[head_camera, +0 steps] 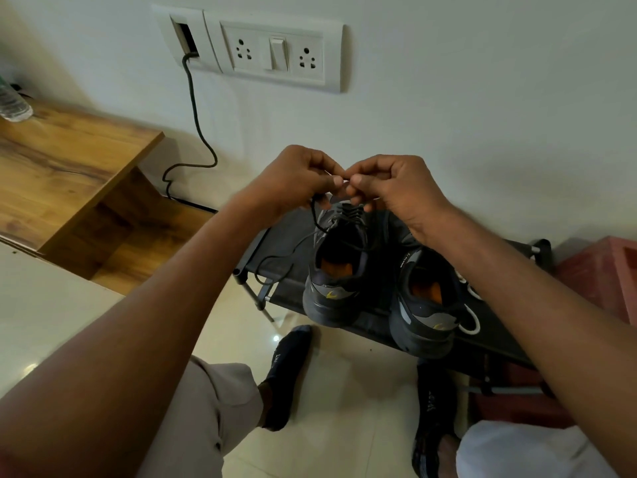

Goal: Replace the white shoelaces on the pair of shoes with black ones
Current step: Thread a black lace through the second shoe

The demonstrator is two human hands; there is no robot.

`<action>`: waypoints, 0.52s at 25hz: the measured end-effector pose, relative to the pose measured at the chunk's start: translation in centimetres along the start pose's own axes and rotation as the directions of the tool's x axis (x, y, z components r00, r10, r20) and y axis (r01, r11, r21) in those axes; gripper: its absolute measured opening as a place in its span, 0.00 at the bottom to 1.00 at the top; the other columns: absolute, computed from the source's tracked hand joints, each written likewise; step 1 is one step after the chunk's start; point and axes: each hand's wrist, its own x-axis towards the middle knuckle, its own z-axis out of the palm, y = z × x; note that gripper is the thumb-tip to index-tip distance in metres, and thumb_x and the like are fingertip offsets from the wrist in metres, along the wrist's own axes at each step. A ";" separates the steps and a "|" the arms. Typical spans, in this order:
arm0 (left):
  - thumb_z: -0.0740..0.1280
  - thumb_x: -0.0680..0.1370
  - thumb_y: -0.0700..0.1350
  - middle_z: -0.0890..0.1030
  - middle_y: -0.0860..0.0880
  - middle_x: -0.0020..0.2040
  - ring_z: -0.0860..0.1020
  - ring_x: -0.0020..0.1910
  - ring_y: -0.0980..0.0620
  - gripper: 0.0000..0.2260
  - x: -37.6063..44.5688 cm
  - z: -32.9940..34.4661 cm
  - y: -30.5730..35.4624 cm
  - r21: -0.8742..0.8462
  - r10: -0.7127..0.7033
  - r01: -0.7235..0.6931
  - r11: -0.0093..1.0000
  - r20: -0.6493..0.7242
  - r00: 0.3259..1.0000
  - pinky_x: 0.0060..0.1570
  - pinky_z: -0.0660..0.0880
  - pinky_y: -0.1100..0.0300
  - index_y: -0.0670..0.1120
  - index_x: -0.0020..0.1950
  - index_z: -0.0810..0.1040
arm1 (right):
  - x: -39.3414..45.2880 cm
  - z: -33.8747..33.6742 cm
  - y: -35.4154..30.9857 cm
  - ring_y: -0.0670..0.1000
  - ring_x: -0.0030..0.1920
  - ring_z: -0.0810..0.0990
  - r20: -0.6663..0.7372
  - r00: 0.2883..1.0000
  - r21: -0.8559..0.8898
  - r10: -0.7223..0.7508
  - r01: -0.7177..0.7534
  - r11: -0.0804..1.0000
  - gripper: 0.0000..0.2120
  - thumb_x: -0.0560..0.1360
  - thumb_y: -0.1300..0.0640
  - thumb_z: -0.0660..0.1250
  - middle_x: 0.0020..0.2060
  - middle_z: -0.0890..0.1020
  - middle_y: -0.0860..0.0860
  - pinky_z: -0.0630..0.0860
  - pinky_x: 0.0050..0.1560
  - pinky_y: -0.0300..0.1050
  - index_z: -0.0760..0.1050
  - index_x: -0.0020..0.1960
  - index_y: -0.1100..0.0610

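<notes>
Head view shows both hands raised together, left hand (303, 177) and right hand (389, 182) pinching a black lace (314, 215) between fingertips; below the grip the lace runs to the left shoe (339, 267) and trails off leftwards; right of it stands the right shoe (425, 305), a white lace (473, 324) beside it; both rest on a dark rack (286, 243); heel logos too small to read.
</notes>
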 end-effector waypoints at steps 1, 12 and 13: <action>0.72 0.81 0.42 0.87 0.42 0.44 0.81 0.33 0.52 0.06 0.1 0.2 -0.1 0.024 0.001 -0.002 1.000 0.014 1.000 0.30 0.71 0.63 0.39 0.54 0.84 | 0.0 0.2 0.3 0.51 0.38 0.85 -0.012 1.000 -0.037 -0.012 0.012 0.999 0.06 0.81 0.64 0.70 0.40 0.88 0.55 0.78 0.36 0.43 0.83 0.56 0.60; 0.71 0.80 0.46 0.85 0.49 0.32 0.76 0.27 0.61 0.04 0.6 2.3 -1.0 0.330 0.096 -0.080 0.941 -0.031 0.995 0.38 0.71 0.60 0.48 0.48 0.84 | -2.0 0.1 0.1 0.46 0.36 0.84 0.136 0.942 -0.378 0.307 -0.237 0.895 0.09 0.75 0.63 0.76 0.41 0.88 0.53 0.73 0.32 0.38 0.82 0.53 0.54; 0.71 0.79 0.45 0.85 0.49 0.32 0.79 0.30 0.60 0.04 0.7 2.5 -1.0 0.336 0.104 -0.087 0.938 -0.034 0.994 0.41 0.73 0.60 0.49 0.46 0.84 | -2.1 0.1 -0.2 0.46 0.37 0.85 0.181 0.922 -0.358 0.343 -0.264 0.896 0.08 0.77 0.63 0.74 0.42 0.89 0.53 0.73 0.32 0.38 0.82 0.54 0.55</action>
